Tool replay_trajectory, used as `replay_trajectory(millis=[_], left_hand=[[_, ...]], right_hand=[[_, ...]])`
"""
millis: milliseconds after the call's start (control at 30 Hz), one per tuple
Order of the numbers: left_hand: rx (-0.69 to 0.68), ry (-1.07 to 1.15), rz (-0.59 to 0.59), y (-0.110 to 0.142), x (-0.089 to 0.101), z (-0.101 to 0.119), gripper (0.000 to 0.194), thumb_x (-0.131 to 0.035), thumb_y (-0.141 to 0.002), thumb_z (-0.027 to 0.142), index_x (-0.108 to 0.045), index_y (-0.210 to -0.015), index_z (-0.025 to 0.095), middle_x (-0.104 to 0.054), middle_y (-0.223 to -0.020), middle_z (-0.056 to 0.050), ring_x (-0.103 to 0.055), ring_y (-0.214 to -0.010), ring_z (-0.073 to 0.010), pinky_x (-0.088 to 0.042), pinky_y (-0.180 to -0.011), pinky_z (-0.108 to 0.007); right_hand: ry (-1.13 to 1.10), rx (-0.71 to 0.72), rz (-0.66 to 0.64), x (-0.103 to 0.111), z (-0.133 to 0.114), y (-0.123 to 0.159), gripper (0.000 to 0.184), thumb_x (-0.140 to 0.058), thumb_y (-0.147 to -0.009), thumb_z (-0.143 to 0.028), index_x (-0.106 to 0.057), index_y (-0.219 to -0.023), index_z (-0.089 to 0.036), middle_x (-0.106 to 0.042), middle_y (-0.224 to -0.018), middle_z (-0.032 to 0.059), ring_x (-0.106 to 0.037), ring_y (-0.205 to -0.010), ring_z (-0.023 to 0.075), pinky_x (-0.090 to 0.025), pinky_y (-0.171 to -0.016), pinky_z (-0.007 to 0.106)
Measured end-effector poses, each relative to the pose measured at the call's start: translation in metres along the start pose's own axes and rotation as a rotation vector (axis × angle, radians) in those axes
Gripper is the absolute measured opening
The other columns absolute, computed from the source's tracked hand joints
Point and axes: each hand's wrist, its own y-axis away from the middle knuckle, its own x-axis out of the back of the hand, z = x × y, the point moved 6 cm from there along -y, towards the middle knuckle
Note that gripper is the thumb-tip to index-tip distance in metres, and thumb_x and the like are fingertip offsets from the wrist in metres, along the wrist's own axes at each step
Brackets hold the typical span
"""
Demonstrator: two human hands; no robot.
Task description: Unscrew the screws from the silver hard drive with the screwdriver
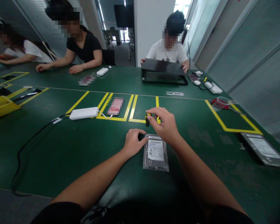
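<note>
A hard drive (156,152) with a white label lies flat on the green table in front of me. My right hand (164,123) grips a screwdriver (147,119) by its yellow and black handle. The screwdriver stands upright, its thin shaft pointing down at the drive's far left corner. At that same corner my left hand (134,142) is closed, with thumb and index finger on the drive's edge, close to the shaft. The tip and any screw under it are too small to make out.
Another hard drive (263,149) lies at the right, near red-handled pliers (221,103). A white power bank (84,113) with a black cable sits at left, beside a phone (115,106). Across the table, a person holds a black panel (163,67); others sit at left.
</note>
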Motion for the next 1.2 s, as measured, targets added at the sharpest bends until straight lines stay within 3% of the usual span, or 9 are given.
replay_trajectory(millis=[167, 300, 533, 733, 967, 1200], left_hand=[[-0.006, -0.002, 0.002, -0.0003, 0.0003, 0.0003, 0.022, -0.070, -0.081, 0.035, -0.068, -0.098, 0.022, -0.070, -0.104, -0.002, -0.057, -0.103, -0.0243, -0.043, -0.095, -0.040], [0.003, -0.003, -0.001, -0.0007, -0.0002, 0.0000, 0.022, -0.070, -0.081, 0.034, -0.068, -0.099, 0.022, -0.070, -0.103, -0.002, -0.057, -0.103, -0.0244, -0.043, -0.096, -0.041], [-0.005, -0.007, 0.001, -0.0005, -0.0012, -0.0007, 0.022, -0.071, -0.080, 0.034, -0.068, -0.099, 0.022, -0.070, -0.103, -0.002, -0.057, -0.102, -0.0240, -0.044, -0.095, -0.041], [-0.003, -0.013, 0.001, -0.0008, -0.0008, -0.0005, 0.022, -0.070, -0.081, 0.035, -0.068, -0.098, 0.022, -0.071, -0.103, -0.002, -0.057, -0.102, -0.0240, -0.044, -0.095, -0.040], [0.000, 0.001, 0.001, -0.0012, 0.0003, 0.0010, 0.022, -0.071, -0.080, 0.034, -0.069, -0.098, 0.022, -0.071, -0.102, -0.002, -0.058, -0.102, -0.0240, -0.044, -0.095, -0.040], [-0.005, 0.003, 0.015, -0.0008, 0.0003, 0.0001, 0.021, -0.071, -0.080, 0.034, -0.070, -0.097, 0.022, -0.072, -0.102, -0.002, -0.059, -0.102, -0.0238, -0.045, -0.094, -0.040]], right_hand=[[-0.001, -0.020, -0.021, -0.0011, -0.0008, -0.0005, 0.013, -0.065, -0.086, -0.023, -0.068, -0.097, -0.019, -0.068, -0.093, 0.0045, -0.062, -0.091, 0.0178, -0.050, -0.079, 0.034], [-0.016, 0.014, 0.001, -0.0004, -0.0025, 0.0001, 0.019, -0.054, -0.091, -0.017, -0.068, -0.103, -0.019, -0.071, -0.104, 0.0056, -0.064, -0.099, 0.0181, -0.049, -0.088, 0.036], [-0.025, -0.010, -0.002, 0.0009, -0.0013, -0.0009, 0.009, -0.063, -0.086, -0.021, -0.067, -0.094, -0.019, -0.068, -0.090, 0.0035, -0.062, -0.089, 0.0175, -0.050, -0.080, 0.034], [-0.029, -0.023, 0.029, 0.0019, -0.0023, -0.0003, 0.017, -0.054, -0.091, -0.019, -0.069, -0.098, -0.020, -0.072, -0.100, 0.0048, -0.065, -0.096, 0.0178, -0.049, -0.087, 0.037], [-0.008, -0.051, 0.030, 0.0024, -0.0017, -0.0003, 0.006, -0.063, -0.086, -0.023, -0.067, -0.088, -0.019, -0.066, -0.086, 0.0024, -0.060, -0.083, 0.0157, -0.048, -0.074, 0.031], [-0.026, -0.072, 0.043, 0.0025, 0.0004, 0.0005, 0.010, -0.062, -0.088, -0.028, -0.068, -0.091, -0.021, -0.066, -0.089, 0.0037, -0.061, -0.087, 0.0168, -0.048, -0.078, 0.033]])
